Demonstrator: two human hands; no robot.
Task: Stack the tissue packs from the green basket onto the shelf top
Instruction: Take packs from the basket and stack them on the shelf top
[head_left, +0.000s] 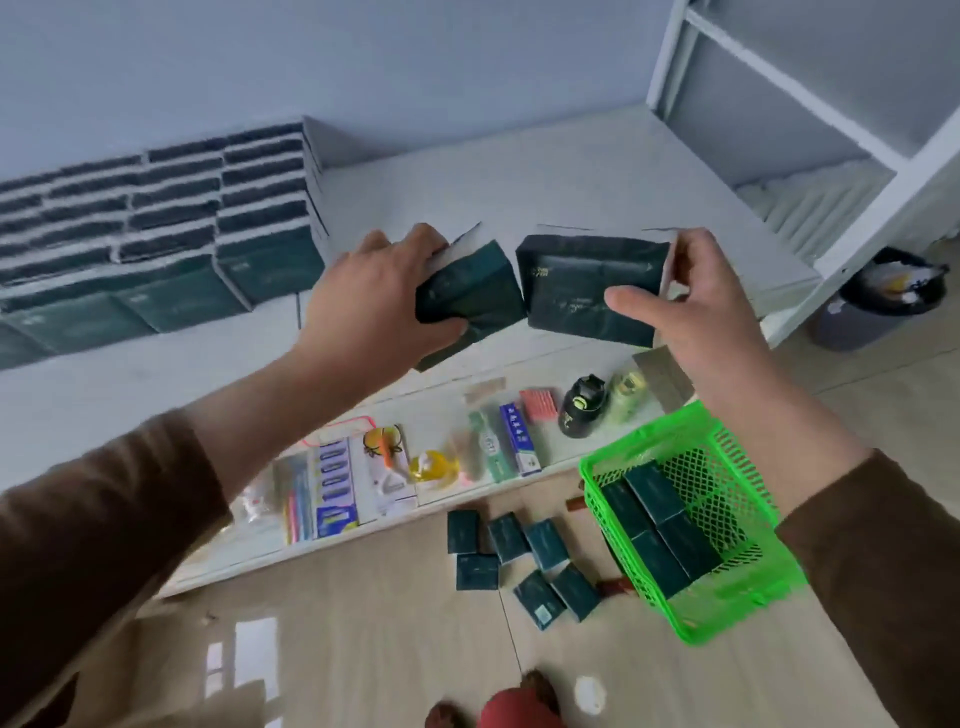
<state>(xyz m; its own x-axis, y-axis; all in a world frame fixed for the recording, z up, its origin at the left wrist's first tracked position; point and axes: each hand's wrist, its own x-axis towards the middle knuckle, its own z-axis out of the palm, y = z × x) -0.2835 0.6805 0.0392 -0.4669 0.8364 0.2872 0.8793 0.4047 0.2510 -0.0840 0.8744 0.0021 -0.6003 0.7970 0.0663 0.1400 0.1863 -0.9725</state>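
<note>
Each hand carries 1 dark green tissue pack above the shelf top (519, 176): the left hand (374, 296) has its grip closed around one pack (467, 296), the right hand (701, 301) pinches another pack (582, 286) by its end. Both are held level, apparently ready to extend the stacked rows (156, 218) at left, while more packs wait in the green basket (727, 519) on the floor.

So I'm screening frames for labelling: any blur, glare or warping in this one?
Head view: wide-angle warping bends the white shelf frame; stacked tissue packs at left look soft and smeared; window glare on the floor; both hands and the green basket are fairly sharp; light is flat, shadows weak.
</note>
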